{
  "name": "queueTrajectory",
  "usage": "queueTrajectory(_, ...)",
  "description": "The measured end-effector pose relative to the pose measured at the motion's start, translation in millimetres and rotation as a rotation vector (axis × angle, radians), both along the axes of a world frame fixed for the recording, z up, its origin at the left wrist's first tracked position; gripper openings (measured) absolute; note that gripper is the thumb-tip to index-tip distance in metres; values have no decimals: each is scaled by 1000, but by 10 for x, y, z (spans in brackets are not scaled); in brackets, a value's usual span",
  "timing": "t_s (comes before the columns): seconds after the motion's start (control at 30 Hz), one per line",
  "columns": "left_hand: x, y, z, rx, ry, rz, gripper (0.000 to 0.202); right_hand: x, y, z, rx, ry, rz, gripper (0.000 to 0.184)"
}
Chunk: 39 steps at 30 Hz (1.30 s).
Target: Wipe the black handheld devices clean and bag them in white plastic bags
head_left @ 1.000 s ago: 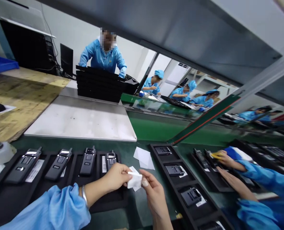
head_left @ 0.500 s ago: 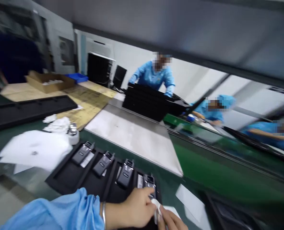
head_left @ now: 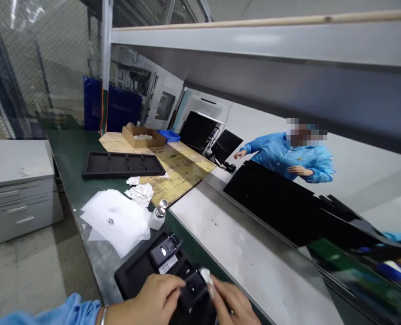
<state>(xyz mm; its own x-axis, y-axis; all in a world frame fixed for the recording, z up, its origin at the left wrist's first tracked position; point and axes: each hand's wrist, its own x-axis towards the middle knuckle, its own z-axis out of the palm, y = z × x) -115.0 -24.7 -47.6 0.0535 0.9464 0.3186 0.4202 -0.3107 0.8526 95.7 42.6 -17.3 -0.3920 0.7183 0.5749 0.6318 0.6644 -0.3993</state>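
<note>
At the bottom edge my left hand [head_left: 155,301] is curled around a black handheld device [head_left: 193,289] lifted over the black tray [head_left: 134,275]. My right hand [head_left: 232,304] pinches a small white wipe [head_left: 207,276] against the device's top end. Another black device [head_left: 165,250] lies in a slot of the same tray, with a white label beside it.
A small white bottle with a metal cap [head_left: 158,216] stands by white paper sheets [head_left: 115,219] and crumpled wipes [head_left: 140,193]. An empty black tray [head_left: 122,164], a cardboard box [head_left: 142,135] and stacked black trays [head_left: 282,203] lie farther off. A person in blue [head_left: 288,158] stands behind the stack. Grey drawers [head_left: 16,189] at left.
The view has swung sharply left. My left hand went from holding the wipe with my right hand to gripping a device over the tray; the wipe is now in my right hand, on the device.
</note>
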Motion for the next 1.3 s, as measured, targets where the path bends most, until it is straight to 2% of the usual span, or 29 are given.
queueTrajectory(0.1, -286, -8, -243, 23, 107, 40, 30, -722, 514, 291, 56, -32, -14, 24)
queueTrajectory(0.17, -344, 41, -437, -13, 133, -14, 31, -1200, 774, 377, 76, -125, -51, 22)
queueTrajectory(0.23, -337, 117, -597, -85, 145, -97, 33, -1578, 938, 390, 79, -200, -49, 19)
queueTrajectory(0.3, -311, 192, -692, -151, 144, -162, 30, -1812, 1012, 361, 77, -257, -18, 22)
queueTrajectory(0.4, -305, 252, -703, -179, 100, -196, 22, -1923, 1026, 313, 70, -338, 38, 26)
queueTrajectory(0.53, -361, 235, -579, -181, 32, -232, 29, -1890, 1030, 316, 48, -389, 78, 29)
queueTrajectory(0.7, -382, 208, -479, -196, 5, -246, 26, -1925, 1050, 370, -9, -366, 108, 32)
queueTrajectory(0.83, -358, 183, -441, -189, 17, -228, 25, -1942, 1056, 448, -95, -250, 152, 31)
queueTrajectory(0.9, -387, 176, -345, -175, 34, -180, 26, -1847, 1087, 507, -158, -132, 131, 26)
queueTrajectory(1.0, -508, 236, -54, -129, 120, -1, 26, -1494, 1134, 564, -301, 112, 38, 20)
queueTrajectory(1.07, -600, 354, 170, -113, 280, 91, 27, -1154, 1099, 546, -428, 286, -27, 31)
queueTrajectory(1.13, -644, 529, 332, -136, 487, 124, 28, -806, 971, 483, -551, 438, -84, 43)
queueTrajectory(1.2, -604, 726, 395, -155, 592, 135, 46, -511, 767, 400, -640, 548, -139, 48)
queueTrajectory(1.3, -414, 982, 365, -173, 632, 137, 77, -225, 426, 284, -745, 684, -209, 45)
